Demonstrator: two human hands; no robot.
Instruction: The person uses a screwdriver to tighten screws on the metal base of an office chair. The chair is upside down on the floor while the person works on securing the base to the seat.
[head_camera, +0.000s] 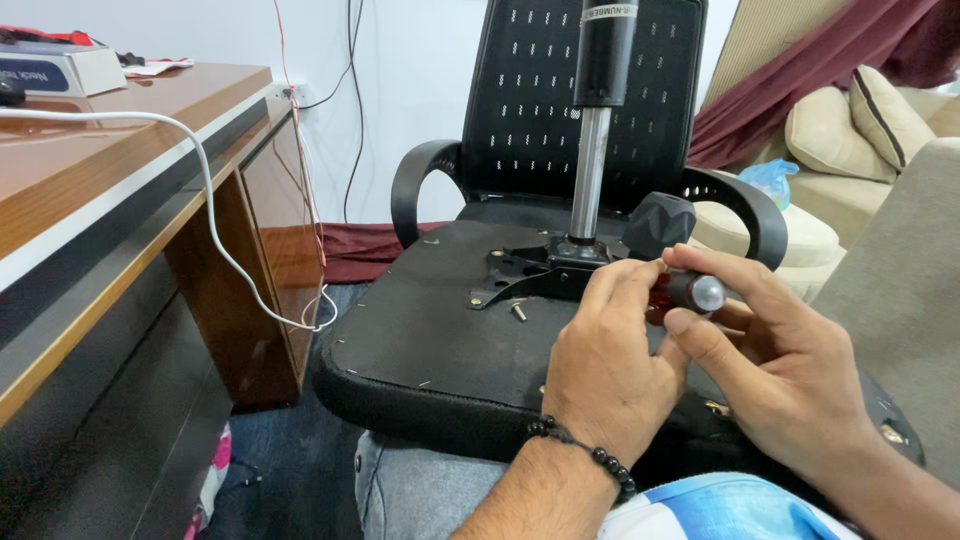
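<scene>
An office chair lies turned over, the black underside of its seat (420, 330) facing up across my lap. A black metal mechanism plate (530, 272) is fixed to it, and a gas lift cylinder (597, 130) rises from the plate. My right hand (775, 360) grips a screwdriver with a dark red handle (685, 293) and a grey end cap. My left hand (605, 365), with a black bead bracelet at the wrist, wraps its fingers around the front of the tool near the plate. One loose bolt (519, 311) lies on the seat underside just left of my fingers.
The chair's mesh backrest (540, 100) and two armrests (420, 175) stand behind. A wooden desk (120, 200) with a white cable (215, 230) fills the left. Cream cushions (850, 130) and a blue plastic bag (770, 180) sit at the right, beside a grey surface (900, 290).
</scene>
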